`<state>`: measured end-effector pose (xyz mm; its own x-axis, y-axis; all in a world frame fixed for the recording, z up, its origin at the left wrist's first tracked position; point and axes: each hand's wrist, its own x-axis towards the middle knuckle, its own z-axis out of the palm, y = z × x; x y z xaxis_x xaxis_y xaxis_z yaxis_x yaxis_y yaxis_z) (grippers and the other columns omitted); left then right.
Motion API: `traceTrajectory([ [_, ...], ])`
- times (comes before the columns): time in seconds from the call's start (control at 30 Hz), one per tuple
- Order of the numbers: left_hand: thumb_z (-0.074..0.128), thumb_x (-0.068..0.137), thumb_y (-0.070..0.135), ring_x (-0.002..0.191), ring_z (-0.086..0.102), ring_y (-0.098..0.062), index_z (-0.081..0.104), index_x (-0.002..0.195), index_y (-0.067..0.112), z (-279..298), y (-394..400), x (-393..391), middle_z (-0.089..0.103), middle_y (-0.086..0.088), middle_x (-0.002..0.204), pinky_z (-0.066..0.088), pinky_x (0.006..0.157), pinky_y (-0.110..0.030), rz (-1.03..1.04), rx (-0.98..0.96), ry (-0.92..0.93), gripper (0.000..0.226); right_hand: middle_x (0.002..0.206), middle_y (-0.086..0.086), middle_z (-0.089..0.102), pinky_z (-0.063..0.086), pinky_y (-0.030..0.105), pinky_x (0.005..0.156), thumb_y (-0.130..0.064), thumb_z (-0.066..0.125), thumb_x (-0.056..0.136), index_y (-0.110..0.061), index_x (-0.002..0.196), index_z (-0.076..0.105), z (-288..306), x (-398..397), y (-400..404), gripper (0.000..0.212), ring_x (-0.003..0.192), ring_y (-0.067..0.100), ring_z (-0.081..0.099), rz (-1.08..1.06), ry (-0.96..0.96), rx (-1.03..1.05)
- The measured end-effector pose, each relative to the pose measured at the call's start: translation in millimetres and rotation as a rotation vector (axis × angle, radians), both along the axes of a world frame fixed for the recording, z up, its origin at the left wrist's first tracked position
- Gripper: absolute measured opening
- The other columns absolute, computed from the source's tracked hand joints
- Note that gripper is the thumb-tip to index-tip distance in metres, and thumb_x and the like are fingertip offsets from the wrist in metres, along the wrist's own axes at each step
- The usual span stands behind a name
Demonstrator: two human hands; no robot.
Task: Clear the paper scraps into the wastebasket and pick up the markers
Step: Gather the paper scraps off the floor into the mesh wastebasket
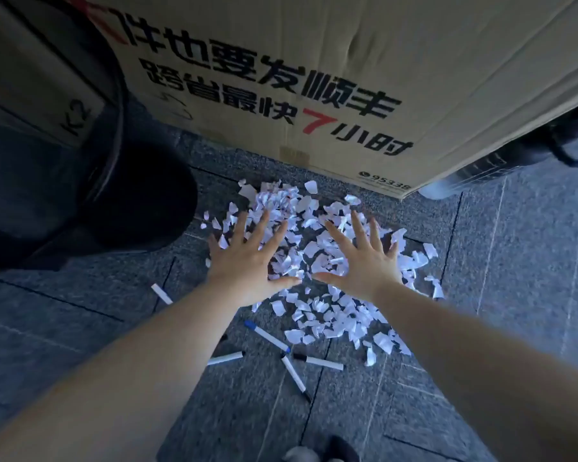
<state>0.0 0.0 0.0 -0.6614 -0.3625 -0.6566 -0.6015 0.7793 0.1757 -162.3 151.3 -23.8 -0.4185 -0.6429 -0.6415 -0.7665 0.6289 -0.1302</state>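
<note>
Scraps (317,261): white. Markers (267,335): white barrels, blue or black caps. Floor (514,261): speckled grey tiles with dark joints. Box (347,61): tan cardboard printed with black characters and a red 7. Wastebasket (141,195): black.

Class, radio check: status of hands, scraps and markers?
Left hand and right hand open, spread over paper scraps. Markers on floor. Cardboard box behind pile.

Looking like a storage or mailroom corner: grey speckled stone floor tiles (514,261), a big brown cardboard courier box with printed black characters (314,78), a black wastebasket (141,195) standing alongside.
</note>
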Motion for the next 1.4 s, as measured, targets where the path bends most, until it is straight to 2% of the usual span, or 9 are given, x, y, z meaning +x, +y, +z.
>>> traceTrajectory([
  [0.43, 0.036, 0.051, 0.094, 0.140, -0.021, -0.039, -0.038, 0.131, 0.044, -53.1, 11.7, -9.9, -0.040, 0.005, 0.147, 0.012, 0.106, -0.071, 0.001, -0.037, -0.006, 0.120, 0.152, 0.000, -0.027, -0.002, 0.070, 0.105, -0.096, 0.022, 0.057, -0.050, 0.136, -0.025, -46.7, 11.0, 22.1, 0.103, 0.137, 0.030, -0.027, 0.102, 0.083, -0.037],
  [0.63, 0.022, 0.058, 0.093, 0.143, -0.009, -0.035, -0.023, 0.141, 0.040, -64.3, 35.9, 1.1, -0.020, -0.002, 0.156, 0.009, 0.107, -0.068, -0.138, -0.071, 0.014, 0.108, 0.157, 0.003, 0.007, 0.004, 0.065, 0.107, -0.087, 0.020, 0.071, -0.043, 0.143, 0.010, -46.1, 25.0, 33.8, 0.085, 0.143, 0.029, 0.011, 0.191, 0.114, -0.068],
  [0.73, 0.028, 0.068, 0.086, 0.143, 0.012, -0.032, -0.003, 0.146, 0.029, -65.6, 44.2, 12.9, 0.002, -0.008, 0.157, 0.023, 0.108, -0.058, -0.196, -0.151, 0.084, 0.102, 0.137, 0.010, 0.048, 0.037, 0.059, 0.096, -0.077, 0.030, 0.080, -0.034, 0.129, 0.043, -50.6, 31.3, 41.5, 0.067, 0.120, 0.033, 0.050, 0.247, 0.178, -0.154],
  [0.83, 0.042, 0.076, 0.075, 0.116, 0.048, -0.032, 0.034, 0.130, 0.018, -69.6, 50.6, 21.2, 0.044, -0.013, 0.132, 0.047, 0.086, -0.045, -0.215, -0.188, 0.192, 0.079, 0.106, 0.011, 0.061, 0.053, 0.046, 0.073, -0.063, 0.043, 0.085, -0.021, 0.108, 0.052, -57.0, 36.4, 47.4, 0.048, 0.090, 0.032, 0.061, 0.291, 0.171, -0.270],
  [0.97, 0.055, 0.078, 0.055, 0.075, 0.055, -0.025, 0.045, 0.105, 0.015, -67.5, 54.0, 19.7, 0.052, -0.009, 0.094, 0.049, 0.048, -0.032, -0.189, -0.112, 0.270, 0.049, 0.076, 0.007, 0.057, 0.049, 0.033, 0.042, -0.044, 0.054, 0.086, -0.013, 0.087, 0.055, -58.3, 40.1, 48.2, 0.030, 0.063, 0.025, 0.056, 0.364, 0.136, -0.330],
  [1.13, 0.046, 0.095, 0.026, 0.073, 0.056, -0.026, 0.043, 0.114, 0.010, -60.0, 51.9, 6.4, 0.049, -0.010, 0.103, 0.040, 0.055, -0.032, -0.218, 0.036, 0.126, 0.025, 0.058, 0.003, 0.052, 0.039, 0.026, 0.025, -0.016, 0.072, 0.078, -0.008, 0.078, 0.055, -59.0, 37.2, 40.7, 0.018, 0.035, 0.021, 0.047, 0.302, 0.012, -0.364],
  [1.23, 0.042, 0.096, 0.021, 0.068, 0.051, -0.025, 0.046, 0.107, 0.007, -55.6, 44.4, 7.2, 0.053, -0.011, 0.099, 0.040, 0.056, -0.034, -0.185, 0.079, 0.090, 0.018, 0.052, -0.001, 0.041, 0.037, 0.023, 0.029, -0.014, 0.064, 0.085, -0.005, 0.077, 0.055, -53.6, 34.9, 32.2, 0.015, 0.034, 0.019, 0.041, 0.278, -0.042, -0.334],
  [1.3, 0.042, 0.096, 0.020, 0.071, 0.051, -0.025, 0.047, 0.108, 0.006, -49.3, 36.7, 8.0, 0.055, -0.011, 0.099, 0.040, 0.060, -0.035, -0.167, 0.091, 0.076, 0.020, 0.060, 0.000, 0.044, 0.039, 0.025, 0.042, -0.018, 0.045, 0.096, -0.004, 0.089, 0.055, -48.2, 30.6, 27.4, 0.018, 0.047, 0.020, 0.047, 0.235, -0.054, -0.281],
  [1.4, 0.042, 0.096, 0.021, 0.081, 0.056, -0.027, 0.045, 0.117, 0.004, -30.3, 22.3, 4.2, 0.056, -0.012, 0.102, 0.037, 0.060, -0.032, -0.152, 0.082, 0.062, 0.026, 0.067, 0.003, 0.051, 0.044, 0.029, 0.047, -0.018, 0.040, 0.098, -0.004, 0.094, 0.053, -32.7, 21.6, 16.8, 0.020, 0.057, 0.023, 0.054, 0.151, -0.100, -0.298],
])
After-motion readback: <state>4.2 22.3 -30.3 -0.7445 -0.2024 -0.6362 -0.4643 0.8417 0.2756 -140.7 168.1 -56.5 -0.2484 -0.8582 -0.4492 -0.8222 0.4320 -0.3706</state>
